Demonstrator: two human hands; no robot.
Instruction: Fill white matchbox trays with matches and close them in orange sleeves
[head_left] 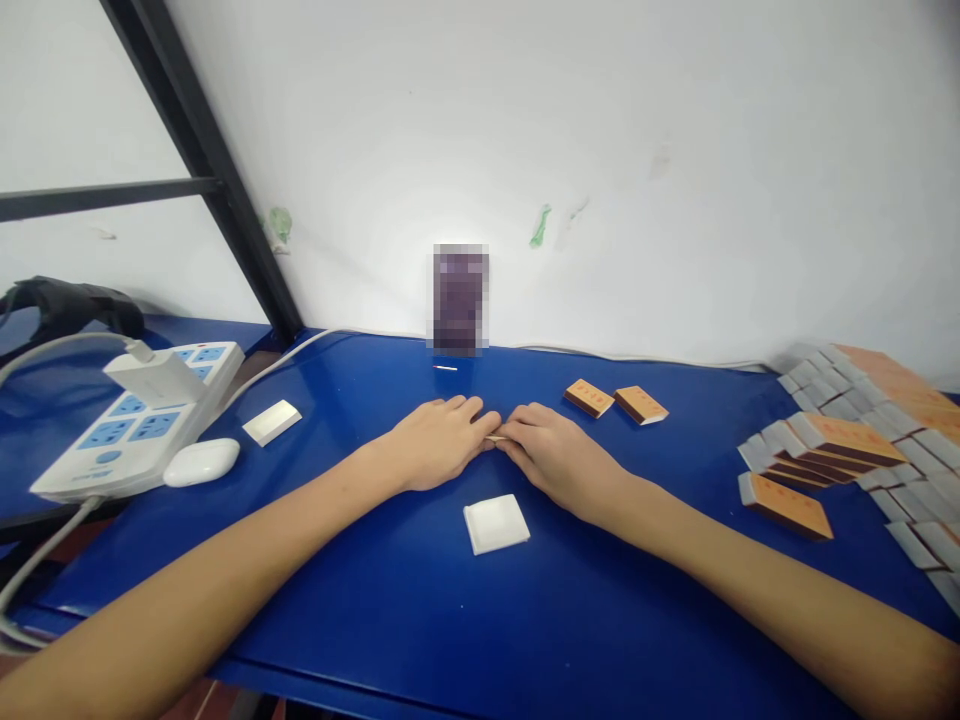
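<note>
My left hand [442, 440] and my right hand [551, 450] meet at the middle of the blue table. Fingers of both are closed around a thin, pale-edged piece [495, 438]; most of it is hidden, so its kind is unclear. Just in front of them lies a white matchbox tray [496, 524]. Another small white tray [272, 423] rests left of my left hand. Beyond my fingers is a single matchstick [445, 368]. Two orange matchboxes, one nearer [589, 397] and one farther right [641, 404], lie past my right hand.
Many stacked matchboxes [911, 455] fill the right side, with one loose matchbox [787, 505] before them. At left are a power strip [142, 430] with a plugged-in charger and a white earbud case [202, 462]. A blurred dark object [460, 300] stands against the wall.
</note>
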